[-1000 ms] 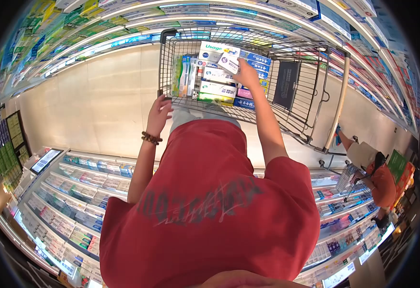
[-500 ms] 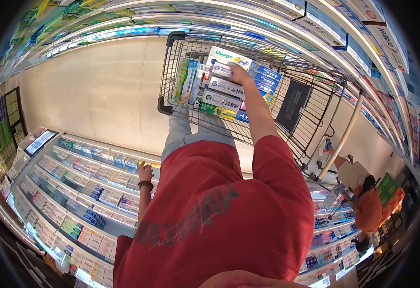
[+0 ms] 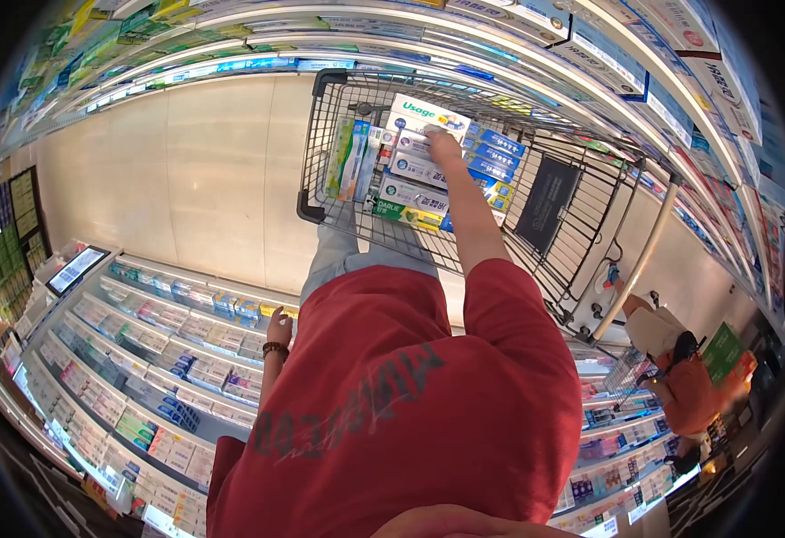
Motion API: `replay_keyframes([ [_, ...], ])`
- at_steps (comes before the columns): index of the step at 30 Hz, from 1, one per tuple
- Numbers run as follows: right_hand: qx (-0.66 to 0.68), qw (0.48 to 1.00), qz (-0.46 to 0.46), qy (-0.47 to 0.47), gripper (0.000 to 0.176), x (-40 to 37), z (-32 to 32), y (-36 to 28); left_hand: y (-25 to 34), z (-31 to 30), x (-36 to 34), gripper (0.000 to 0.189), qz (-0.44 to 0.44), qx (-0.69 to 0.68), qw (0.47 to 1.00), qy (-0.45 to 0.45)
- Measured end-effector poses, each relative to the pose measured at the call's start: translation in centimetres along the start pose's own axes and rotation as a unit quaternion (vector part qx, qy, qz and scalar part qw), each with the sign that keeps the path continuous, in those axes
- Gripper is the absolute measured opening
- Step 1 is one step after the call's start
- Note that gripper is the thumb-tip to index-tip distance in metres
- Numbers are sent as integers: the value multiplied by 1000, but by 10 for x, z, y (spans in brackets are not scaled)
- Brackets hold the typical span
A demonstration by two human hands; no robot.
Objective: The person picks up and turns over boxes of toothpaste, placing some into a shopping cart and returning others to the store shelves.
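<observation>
Right hand [image 3: 443,143], fingers loosely bent, atop boxes [image 3: 415,168] in cart [image 3: 320,152]

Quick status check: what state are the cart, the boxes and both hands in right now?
Shopping cart: upright in the aisle, basket partly loaded.
Toothpaste boxes: stacked in the cart's far end.
Right hand: inside the cart, resting on the top boxes; grip unclear.
Left hand: lowered beside the shelf, holding nothing.
Shelf: stocked with rows of boxes.
</observation>
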State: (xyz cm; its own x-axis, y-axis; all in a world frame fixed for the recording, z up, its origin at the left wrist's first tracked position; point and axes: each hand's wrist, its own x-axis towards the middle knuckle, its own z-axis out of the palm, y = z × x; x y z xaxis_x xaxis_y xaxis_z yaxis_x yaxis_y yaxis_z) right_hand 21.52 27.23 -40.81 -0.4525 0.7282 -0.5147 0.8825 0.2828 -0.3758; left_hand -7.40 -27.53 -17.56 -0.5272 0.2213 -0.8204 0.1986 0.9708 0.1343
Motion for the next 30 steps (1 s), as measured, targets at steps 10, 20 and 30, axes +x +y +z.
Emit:
replay_keyframes([
  [10, 109, 852, -210, 468, 26, -69, -225, -109, 6, 4, 46, 49, 86, 49, 995, -32],
  [20, -163, 732, -221, 623, 57, -90, -513, -247, 9, -9, 128, 51, 99, 94, 989, -51],
  [30, -283, 714, -142, 625, 40, -53, -527, -251, 8, -9, 165, 57, 115, 72, 989, -61],
])
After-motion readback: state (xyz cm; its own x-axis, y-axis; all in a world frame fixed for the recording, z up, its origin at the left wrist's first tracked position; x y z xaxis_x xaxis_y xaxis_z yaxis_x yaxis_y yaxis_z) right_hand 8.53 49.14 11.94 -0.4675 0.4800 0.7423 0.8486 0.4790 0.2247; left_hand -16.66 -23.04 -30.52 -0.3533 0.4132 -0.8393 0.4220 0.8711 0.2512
